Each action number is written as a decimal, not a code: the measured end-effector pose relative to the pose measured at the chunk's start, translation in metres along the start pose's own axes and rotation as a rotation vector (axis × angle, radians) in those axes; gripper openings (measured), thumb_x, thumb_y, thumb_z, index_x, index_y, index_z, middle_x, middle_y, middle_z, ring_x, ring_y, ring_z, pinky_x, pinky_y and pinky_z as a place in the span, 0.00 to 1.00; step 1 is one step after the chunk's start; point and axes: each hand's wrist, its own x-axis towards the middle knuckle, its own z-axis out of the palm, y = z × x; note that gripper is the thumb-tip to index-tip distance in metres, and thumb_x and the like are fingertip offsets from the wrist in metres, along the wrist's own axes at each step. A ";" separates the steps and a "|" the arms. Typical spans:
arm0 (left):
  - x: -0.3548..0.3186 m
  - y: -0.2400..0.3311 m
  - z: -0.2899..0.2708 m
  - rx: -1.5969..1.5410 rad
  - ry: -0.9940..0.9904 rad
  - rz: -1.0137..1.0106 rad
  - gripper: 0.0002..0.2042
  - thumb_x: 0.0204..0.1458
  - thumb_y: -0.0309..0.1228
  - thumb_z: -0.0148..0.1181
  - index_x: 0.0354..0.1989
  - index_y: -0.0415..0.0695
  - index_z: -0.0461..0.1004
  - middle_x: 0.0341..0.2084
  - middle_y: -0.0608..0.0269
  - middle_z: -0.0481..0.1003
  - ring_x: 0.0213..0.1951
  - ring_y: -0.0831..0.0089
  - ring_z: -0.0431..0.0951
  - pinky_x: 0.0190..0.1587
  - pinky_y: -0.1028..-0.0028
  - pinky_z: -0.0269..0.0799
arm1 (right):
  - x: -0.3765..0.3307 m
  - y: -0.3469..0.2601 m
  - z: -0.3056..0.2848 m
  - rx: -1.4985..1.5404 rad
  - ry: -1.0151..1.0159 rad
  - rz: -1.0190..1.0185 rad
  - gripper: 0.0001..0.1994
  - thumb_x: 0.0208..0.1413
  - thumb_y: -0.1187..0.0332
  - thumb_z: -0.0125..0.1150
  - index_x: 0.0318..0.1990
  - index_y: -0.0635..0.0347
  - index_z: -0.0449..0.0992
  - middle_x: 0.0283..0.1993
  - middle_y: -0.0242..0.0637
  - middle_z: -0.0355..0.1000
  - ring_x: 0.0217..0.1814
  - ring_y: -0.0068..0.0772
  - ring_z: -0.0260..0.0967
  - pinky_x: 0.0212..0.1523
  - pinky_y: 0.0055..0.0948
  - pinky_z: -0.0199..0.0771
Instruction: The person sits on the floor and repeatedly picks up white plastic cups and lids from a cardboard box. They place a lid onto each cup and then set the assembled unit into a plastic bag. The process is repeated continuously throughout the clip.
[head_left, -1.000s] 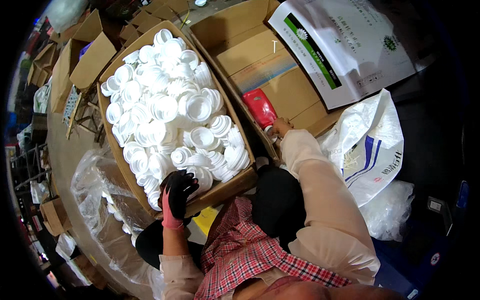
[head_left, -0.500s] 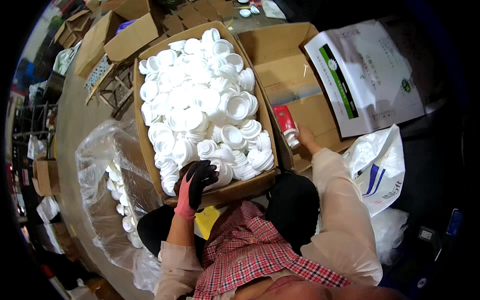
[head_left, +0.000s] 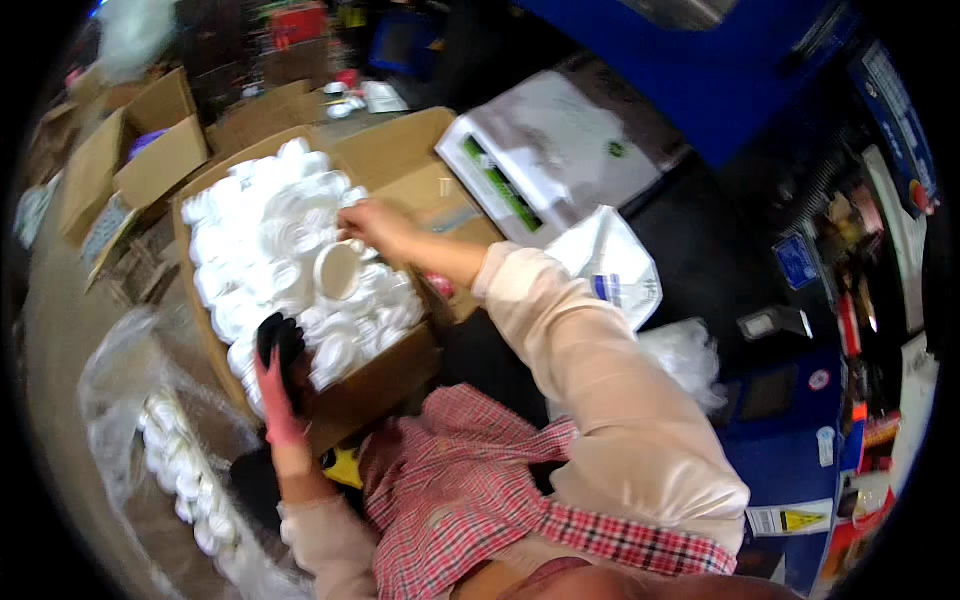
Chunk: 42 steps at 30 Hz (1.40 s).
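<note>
White plastic lids (head_left: 230, 265) of several sizes are heaped in a cardboard box (head_left: 385, 370) in front of me. My bare right hand (head_left: 375, 228) reaches over the heap's right side, fingers bent together at the lids. Blur hides what lies between its fingertips. Just below it a wide round lid (head_left: 338, 272) faces up. On the near left of the heap rests my left hand (head_left: 278, 365), in a pink and black glove, its fingers apart and nothing seen in them. A red bottle (head_left: 440, 285) shows partly beneath my right forearm.
A second cardboard box (head_left: 400, 145) adjoins the first on the right. Beyond it lie a printed white sheet (head_left: 560, 150) and a white bag (head_left: 625, 255). Clear plastic (head_left: 110, 375) with more lids (head_left: 185, 480) is at the left. Blue equipment (head_left: 770, 400) stands at the right.
My right hand has left the red bottle and moved left over the lids. The bottle now lies partly hidden under my forearm. The whole view has swung right; my left hand stays at the box's near side.
</note>
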 end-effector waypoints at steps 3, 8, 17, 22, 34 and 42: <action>0.006 -0.004 0.001 -0.037 0.122 -0.173 0.31 0.50 0.25 0.61 0.64 0.38 0.59 0.59 0.49 0.65 0.59 0.60 0.64 0.61 0.66 0.59 | 0.013 -0.067 0.025 0.242 -0.261 0.168 0.05 0.54 0.73 0.56 0.36 0.59 0.77 0.32 0.31 0.73 0.38 0.25 0.71 0.36 0.33 0.72; 0.033 -0.012 0.041 0.264 0.043 0.325 0.47 0.35 0.23 0.71 0.67 0.40 0.51 0.63 0.48 0.56 0.66 0.53 0.54 0.67 0.63 0.52 | -0.003 -0.066 0.010 0.190 0.023 -0.337 0.06 0.54 0.69 0.62 0.36 0.62 0.77 0.31 0.42 0.74 0.35 0.42 0.72 0.37 0.36 0.71; 0.024 -0.019 0.029 -1.046 -0.411 -0.169 0.28 0.58 0.33 0.56 0.66 0.47 0.56 0.55 0.60 0.68 0.55 0.68 0.69 0.53 0.65 0.71 | -0.025 -0.108 0.042 0.630 -0.045 -0.253 0.06 0.54 0.81 0.58 0.39 0.68 0.77 0.39 0.37 0.76 0.43 0.23 0.72 0.42 0.25 0.73; 0.015 -0.037 0.061 -0.690 -0.481 -0.229 0.30 0.54 0.29 0.57 0.66 0.39 0.57 0.54 0.62 0.68 0.55 0.74 0.68 0.59 0.71 0.62 | -0.059 -0.103 0.039 0.820 0.280 0.047 0.07 0.63 0.72 0.51 0.35 0.67 0.71 0.25 0.33 0.70 0.26 0.24 0.69 0.31 0.24 0.72; 0.048 0.010 0.009 -1.145 -0.265 -0.239 0.31 0.60 0.53 0.41 0.62 0.40 0.60 0.62 0.46 0.61 0.64 0.43 0.60 0.60 0.46 0.61 | -0.314 0.009 -0.204 -0.984 0.514 0.783 0.17 0.54 0.65 0.60 0.52 0.58 0.73 0.43 0.48 0.76 0.46 0.52 0.72 0.46 0.46 0.70; 0.060 0.021 -0.015 -1.255 -0.099 -0.327 0.30 0.58 0.52 0.46 0.56 0.37 0.64 0.51 0.37 0.68 0.59 0.37 0.63 0.62 0.37 0.55 | -0.158 -0.041 -0.035 -0.125 -0.075 0.243 0.13 0.56 0.66 0.61 0.45 0.64 0.77 0.44 0.50 0.74 0.46 0.51 0.73 0.47 0.39 0.72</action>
